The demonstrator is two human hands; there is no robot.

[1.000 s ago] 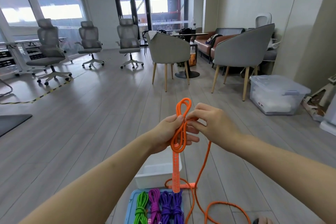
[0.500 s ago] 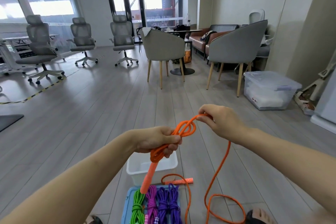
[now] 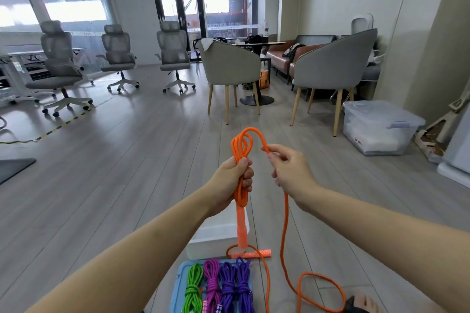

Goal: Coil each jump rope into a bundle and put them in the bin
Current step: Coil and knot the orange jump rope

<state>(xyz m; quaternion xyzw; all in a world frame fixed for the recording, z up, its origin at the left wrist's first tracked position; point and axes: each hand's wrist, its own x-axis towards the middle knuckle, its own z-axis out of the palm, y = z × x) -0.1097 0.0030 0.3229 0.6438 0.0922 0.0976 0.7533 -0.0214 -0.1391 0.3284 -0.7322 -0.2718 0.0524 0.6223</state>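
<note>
Between the two hands, the orange braided jump rope [image 3: 241,150] arches over in a loop. Left hand [image 3: 232,180] is clenched round the gathered strands, so the loops stack above its fist and one orange patterned handle [image 3: 241,226] hangs straight below it as an anchor. Right hand [image 3: 287,170] pinches the running strand between thumb and fingertips, just right of the left fist and level with it; looks like it is feeding the next loop across.

From the right hand the slack drops to the grey wood-plank floor [image 3: 127,173] and curls there, well below and right. Second orange handle [image 3: 251,253] lies flat on the floor under the left fist, beside the white rectangular box [image 3: 203,244].

Blue plastic bin [image 3: 178,287] sits below both forearms, holding the green coiled rope [image 3: 193,287], magenta coiled rope [image 3: 212,284] and two purple coiled ropes [image 3: 236,284] side by side.

Open floor ahead of the hands; two grey upholstered chairs [image 3: 330,66] and the lidded clear storage tub [image 3: 379,127] stand well beyond reach. Judgement: free room for looping; snag risk is the floor slack near the foot [image 3: 366,303].
</note>
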